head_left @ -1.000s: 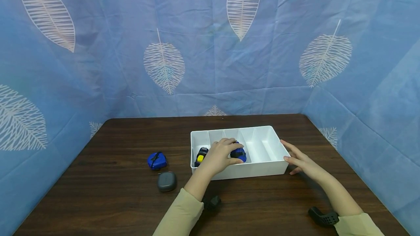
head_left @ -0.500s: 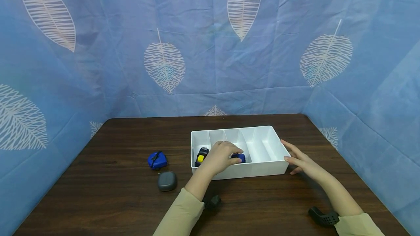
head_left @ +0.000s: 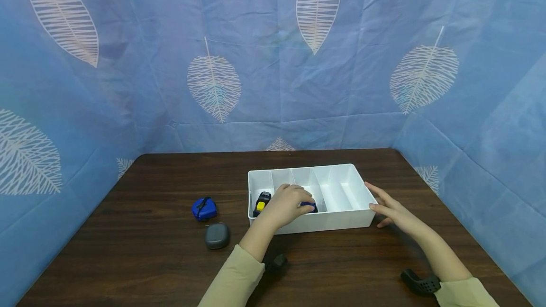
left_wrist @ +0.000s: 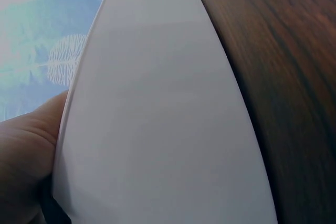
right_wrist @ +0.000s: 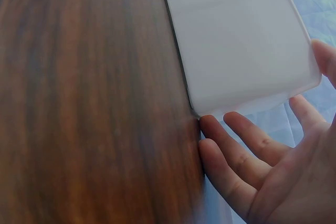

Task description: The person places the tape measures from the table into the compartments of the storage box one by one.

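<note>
A white divided box [head_left: 328,220] stands on the table. My left hand [head_left: 285,206] reaches over its front wall and grips a small blue object with dark parts [head_left: 310,206], low in a middle compartment. Most of that object is hidden by the fingers, so its kind is unclear. In the leftmost compartment lies a black and yellow object [head_left: 261,204], partly behind my left wrist. At the box's right end my right hand [head_left: 396,212] has its fingers extended. The right wrist view shows its thumb at the front corner of the box [right_wrist: 247,40] and fingertips along the end wall.
Left of the box, a blue case-like object with a black strap [head_left: 204,209] lies on the dark wooden table [head_left: 170,269]. A rounded grey case [head_left: 217,236] sits just in front of it. A blue leaf-patterned cloth [head_left: 264,84] hangs around the table.
My left hand has lowered the blue object deeper into the compartment, so less of it shows. My right hand has stayed at the box's end, and the box has not visibly shifted.
</note>
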The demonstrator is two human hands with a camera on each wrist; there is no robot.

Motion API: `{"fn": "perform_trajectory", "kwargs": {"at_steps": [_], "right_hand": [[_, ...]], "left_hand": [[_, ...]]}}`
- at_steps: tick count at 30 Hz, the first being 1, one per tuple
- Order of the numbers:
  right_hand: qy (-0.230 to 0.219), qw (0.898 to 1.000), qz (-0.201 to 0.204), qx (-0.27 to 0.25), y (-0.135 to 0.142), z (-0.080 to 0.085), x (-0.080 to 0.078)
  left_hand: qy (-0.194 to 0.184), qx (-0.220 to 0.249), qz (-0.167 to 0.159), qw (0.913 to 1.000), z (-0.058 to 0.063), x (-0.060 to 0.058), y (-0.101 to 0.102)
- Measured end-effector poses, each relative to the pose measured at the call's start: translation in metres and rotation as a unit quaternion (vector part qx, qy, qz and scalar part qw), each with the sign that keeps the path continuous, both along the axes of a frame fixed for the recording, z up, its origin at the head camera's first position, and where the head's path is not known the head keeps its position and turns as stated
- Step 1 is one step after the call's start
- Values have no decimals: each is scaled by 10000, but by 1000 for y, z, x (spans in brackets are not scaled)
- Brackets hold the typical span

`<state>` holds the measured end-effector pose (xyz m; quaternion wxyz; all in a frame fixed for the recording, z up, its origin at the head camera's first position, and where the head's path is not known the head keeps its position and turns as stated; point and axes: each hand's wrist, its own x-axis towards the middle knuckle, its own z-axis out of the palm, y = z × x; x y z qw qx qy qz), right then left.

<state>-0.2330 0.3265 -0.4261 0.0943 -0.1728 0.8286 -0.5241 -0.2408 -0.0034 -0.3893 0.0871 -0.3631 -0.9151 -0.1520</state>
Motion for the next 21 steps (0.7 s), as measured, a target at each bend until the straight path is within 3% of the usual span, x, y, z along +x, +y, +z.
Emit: {"fn": "perform_trajectory", "kwargs": {"at_steps": [7, 21], "right_hand": [[1, 10000, -11, 7, 1, -1, -1], [18, 10000, -25, 1, 0, -1, 0]], "left_hand": [[173, -128, -58, 9998, 0, 0, -2], [-23, -242, -105, 9997, 7, 2, -7]]}}
